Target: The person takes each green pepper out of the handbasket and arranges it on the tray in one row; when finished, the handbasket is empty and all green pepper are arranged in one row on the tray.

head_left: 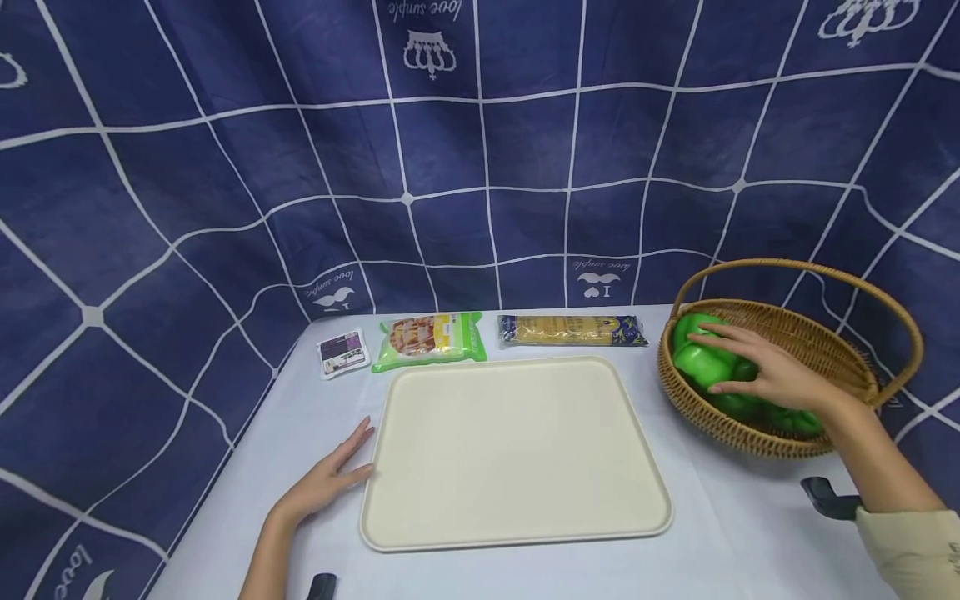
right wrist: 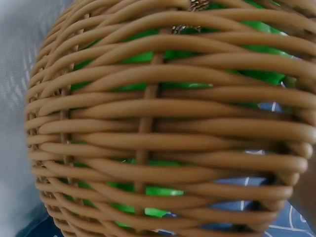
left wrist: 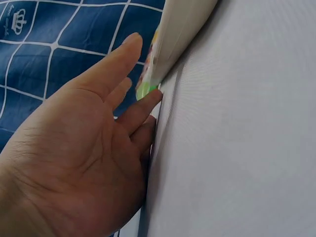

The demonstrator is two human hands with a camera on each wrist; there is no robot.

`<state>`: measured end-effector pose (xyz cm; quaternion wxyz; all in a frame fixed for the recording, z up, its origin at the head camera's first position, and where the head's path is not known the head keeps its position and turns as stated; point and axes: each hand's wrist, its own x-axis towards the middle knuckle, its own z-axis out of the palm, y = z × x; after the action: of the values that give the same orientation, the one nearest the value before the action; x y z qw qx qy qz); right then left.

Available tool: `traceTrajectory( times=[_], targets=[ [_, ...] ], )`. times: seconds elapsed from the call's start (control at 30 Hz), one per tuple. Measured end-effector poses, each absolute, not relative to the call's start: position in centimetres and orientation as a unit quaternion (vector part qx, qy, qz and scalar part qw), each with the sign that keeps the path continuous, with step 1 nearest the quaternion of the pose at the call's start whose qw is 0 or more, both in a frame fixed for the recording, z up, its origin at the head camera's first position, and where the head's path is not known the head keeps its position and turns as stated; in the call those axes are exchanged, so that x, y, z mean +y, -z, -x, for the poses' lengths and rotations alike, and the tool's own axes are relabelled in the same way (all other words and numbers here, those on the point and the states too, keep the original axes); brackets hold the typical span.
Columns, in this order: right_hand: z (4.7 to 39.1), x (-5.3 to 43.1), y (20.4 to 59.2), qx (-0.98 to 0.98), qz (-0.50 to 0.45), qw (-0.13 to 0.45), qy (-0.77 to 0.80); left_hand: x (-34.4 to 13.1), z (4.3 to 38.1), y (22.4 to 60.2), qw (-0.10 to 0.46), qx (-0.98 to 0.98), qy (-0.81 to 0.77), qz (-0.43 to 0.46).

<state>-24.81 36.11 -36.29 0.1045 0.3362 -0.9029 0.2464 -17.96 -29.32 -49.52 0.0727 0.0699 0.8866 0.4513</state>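
In the head view my right hand (head_left: 783, 375) reaches into a wicker basket (head_left: 738, 429) at the right, its fingers spread over green bell peppers (head_left: 701, 365). Whether the fingertips touch a pepper cannot be told. The right wrist view is filled by the basket's woven wall (right wrist: 148, 126), with green showing through the gaps; that hand's fingers are hidden there. My left hand (head_left: 318, 487) lies beside the left edge of a cream rectangular tray (head_left: 517, 454), fingers extended and holding nothing. Its bare palm faces the left wrist camera, near the tray's edge.
Behind the tray lie a small flat package (head_left: 343, 353), a green-edged food bag (head_left: 427, 339) and a long pasta packet (head_left: 570, 330). The basket's arched handle (head_left: 795, 264) rises above its rim. A blue checked curtain (head_left: 525, 150) closes off the back and sides.
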Motion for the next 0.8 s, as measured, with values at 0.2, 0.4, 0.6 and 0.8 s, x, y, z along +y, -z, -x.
traceTrajectory(
  times=[0.2, 0.4, 0.6, 0.8],
  targets=[
    [25.02, 35.96, 36.53, -0.901, -0.350, 0.124, -0.224, -29.47, 17.31, 49.24, 0.134, 0.887, -0.435, -0.078],
    [25.11, 36.07, 36.81, -0.907, -0.343, 0.144, -0.197, -29.33, 17.02, 49.30, 0.128, 0.885, -0.443, -0.072],
    [24.89, 36.03, 36.96, -0.913, -0.331, 0.155, -0.182, -29.16, 16.89, 49.65, 0.094, 0.873, -0.470, -0.089],
    [24.55, 35.99, 36.85, -0.917, -0.307, 0.180, -0.178, -29.12, 16.90, 49.44, 0.088, 0.865, -0.484, -0.099]
  ],
)
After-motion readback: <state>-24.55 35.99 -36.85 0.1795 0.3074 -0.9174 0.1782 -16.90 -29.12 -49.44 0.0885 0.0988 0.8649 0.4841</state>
